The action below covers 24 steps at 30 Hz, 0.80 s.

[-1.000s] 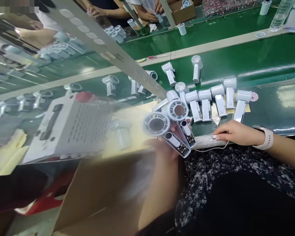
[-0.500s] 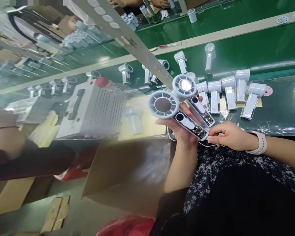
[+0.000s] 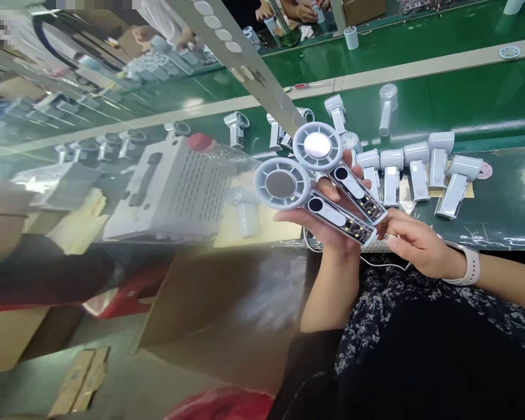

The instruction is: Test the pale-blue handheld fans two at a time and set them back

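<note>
Two handheld fans lie side by side in my left hand (image 3: 332, 230), whose fingers are wrapped round their handles. The lower fan (image 3: 282, 184) has a dark round centre in its ringed head. On the upper fan (image 3: 318, 146), the centre is bright and shiny. Both handles show exposed circuit boards with small lit spots toward their ends. At the handle ends, my right hand (image 3: 415, 242) is closed in a pinch on a white cable (image 3: 382, 263). Its tip is mostly covered by the fingers, so I cannot tell whether it sits in a handle.
Several handheld fans (image 3: 417, 169) lie in a row on the green bench at right. A white box (image 3: 170, 192) and yellow paper (image 3: 266, 224) stand left. An open carton (image 3: 219, 309) is below the bench edge. Another person's blurred arm (image 3: 4, 221) shows at far left.
My right hand has moved slightly away from the lower fan's handle end, toward the upper one. The upper fan has shifted left in my left hand. The view has turned a little.
</note>
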Each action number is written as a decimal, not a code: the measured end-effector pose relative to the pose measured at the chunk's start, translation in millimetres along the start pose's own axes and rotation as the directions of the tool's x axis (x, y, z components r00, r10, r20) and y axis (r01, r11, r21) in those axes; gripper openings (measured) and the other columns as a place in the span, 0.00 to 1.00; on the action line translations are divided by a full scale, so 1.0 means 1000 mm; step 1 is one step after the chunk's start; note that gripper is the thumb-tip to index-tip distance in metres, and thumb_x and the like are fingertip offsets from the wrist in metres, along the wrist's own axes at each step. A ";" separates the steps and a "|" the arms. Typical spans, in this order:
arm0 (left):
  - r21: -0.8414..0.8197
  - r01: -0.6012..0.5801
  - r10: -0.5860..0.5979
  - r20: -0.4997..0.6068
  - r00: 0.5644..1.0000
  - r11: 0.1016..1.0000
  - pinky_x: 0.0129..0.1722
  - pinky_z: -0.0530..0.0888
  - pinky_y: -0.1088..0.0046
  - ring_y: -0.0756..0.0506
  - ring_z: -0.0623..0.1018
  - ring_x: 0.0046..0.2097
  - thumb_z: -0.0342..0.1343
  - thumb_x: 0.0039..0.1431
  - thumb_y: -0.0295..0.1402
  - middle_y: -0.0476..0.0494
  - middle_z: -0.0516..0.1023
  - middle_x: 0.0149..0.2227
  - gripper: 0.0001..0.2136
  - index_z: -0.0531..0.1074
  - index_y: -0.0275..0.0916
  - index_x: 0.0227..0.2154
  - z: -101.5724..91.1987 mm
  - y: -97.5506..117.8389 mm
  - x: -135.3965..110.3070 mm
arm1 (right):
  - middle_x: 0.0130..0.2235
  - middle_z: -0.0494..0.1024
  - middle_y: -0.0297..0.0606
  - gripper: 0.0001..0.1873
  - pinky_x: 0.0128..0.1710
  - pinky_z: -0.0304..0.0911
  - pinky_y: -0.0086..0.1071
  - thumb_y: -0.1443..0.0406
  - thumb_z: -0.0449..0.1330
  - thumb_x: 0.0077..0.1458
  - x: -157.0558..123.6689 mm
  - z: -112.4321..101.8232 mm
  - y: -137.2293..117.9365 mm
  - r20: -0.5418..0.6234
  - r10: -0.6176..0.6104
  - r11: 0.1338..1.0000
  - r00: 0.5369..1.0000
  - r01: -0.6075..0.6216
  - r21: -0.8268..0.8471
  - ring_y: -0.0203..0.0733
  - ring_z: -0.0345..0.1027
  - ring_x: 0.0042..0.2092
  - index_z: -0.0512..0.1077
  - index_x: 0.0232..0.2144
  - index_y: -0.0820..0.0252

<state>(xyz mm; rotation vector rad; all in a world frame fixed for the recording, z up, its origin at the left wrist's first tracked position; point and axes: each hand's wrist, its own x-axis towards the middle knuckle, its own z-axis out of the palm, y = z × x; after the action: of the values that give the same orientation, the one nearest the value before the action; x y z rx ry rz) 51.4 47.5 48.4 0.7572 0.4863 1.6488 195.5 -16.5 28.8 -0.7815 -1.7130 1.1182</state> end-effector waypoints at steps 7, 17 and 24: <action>0.004 0.067 -0.067 0.029 0.997 0.998 0.40 0.80 0.66 0.41 0.78 0.45 0.63 0.43 0.75 0.42 0.80 0.47 0.37 0.62 0.42 0.21 -0.012 0.010 -0.005 | 0.27 0.76 0.33 0.18 0.34 0.62 0.31 0.60 0.58 0.73 0.006 0.000 -0.007 0.041 0.214 0.971 0.976 -0.217 0.097 0.37 0.69 0.29 0.72 0.29 0.58; 0.142 -0.096 0.095 0.010 0.995 0.985 0.40 0.79 0.61 0.39 0.80 0.44 0.56 0.45 0.79 0.42 0.80 0.42 0.39 0.61 0.42 0.20 -0.015 0.001 -0.012 | 0.19 0.67 0.26 0.26 0.25 0.62 0.31 0.44 0.58 0.71 -0.003 0.015 0.001 0.011 0.424 0.848 0.906 -0.401 0.346 0.36 0.63 0.21 0.64 0.29 0.55; 0.118 -0.022 0.018 0.035 0.999 0.993 0.54 0.81 0.53 0.36 0.82 0.53 0.51 0.50 0.78 0.42 0.82 0.47 0.36 0.70 0.45 0.25 -0.023 -0.006 -0.017 | 0.32 0.71 0.37 0.28 0.38 0.66 0.38 0.46 0.53 0.73 -0.002 -0.010 0.012 -0.103 0.225 0.974 0.969 -0.227 -0.012 0.43 0.67 0.35 0.62 0.26 0.55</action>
<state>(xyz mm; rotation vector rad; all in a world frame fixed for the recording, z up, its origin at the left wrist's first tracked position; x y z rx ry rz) 41.4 34.5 24.5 0.8783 0.5580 1.6341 205.1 -10.0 18.9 -1.0517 -1.5835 1.1910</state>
